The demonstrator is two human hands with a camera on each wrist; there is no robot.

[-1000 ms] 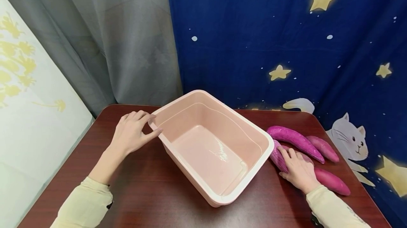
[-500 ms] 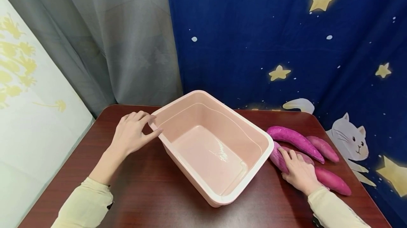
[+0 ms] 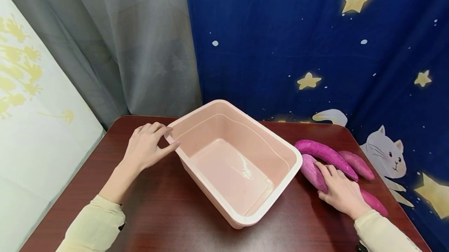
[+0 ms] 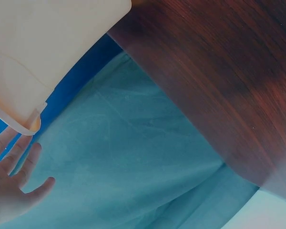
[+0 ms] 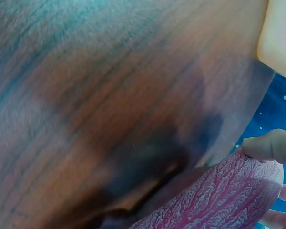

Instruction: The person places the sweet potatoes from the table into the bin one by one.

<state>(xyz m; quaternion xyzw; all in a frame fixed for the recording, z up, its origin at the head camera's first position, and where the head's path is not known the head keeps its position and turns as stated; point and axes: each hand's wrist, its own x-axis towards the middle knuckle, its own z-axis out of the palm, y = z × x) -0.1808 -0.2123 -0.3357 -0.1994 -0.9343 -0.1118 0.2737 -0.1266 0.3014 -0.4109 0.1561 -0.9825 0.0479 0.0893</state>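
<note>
A pink plastic basin [image 3: 224,170] with a pale rim sits mid-table, turned at an angle. My left hand [image 3: 144,147] touches its left corner, thumb and fingers spread at the rim; the left wrist view has the fingertips against the basin corner [image 4: 35,43]. To the right of the basin, my right hand [image 3: 342,191] grips a rough-skinned purple sweet potato [image 3: 313,171]. Seen from the right wrist, the thumb [image 5: 271,145] presses one side of this sweet potato [image 5: 219,195], with fingers around the other. The palm's underside is hidden.
Beyond the right hand lie a long curved purple sweet potato [image 3: 326,154] and a smaller one [image 3: 358,165]. Another pinkish one [image 3: 375,202] shows partly behind the hand. The brown wooden table [image 3: 161,213] ends at a grey curtain [image 3: 154,49] and a blue star-patterned curtain [image 3: 252,49].
My right hand has shifted slightly right, with the rough-skinned sweet potato moving along and now covering the sweet potato behind it. The left hand and basin have stayed put.
</note>
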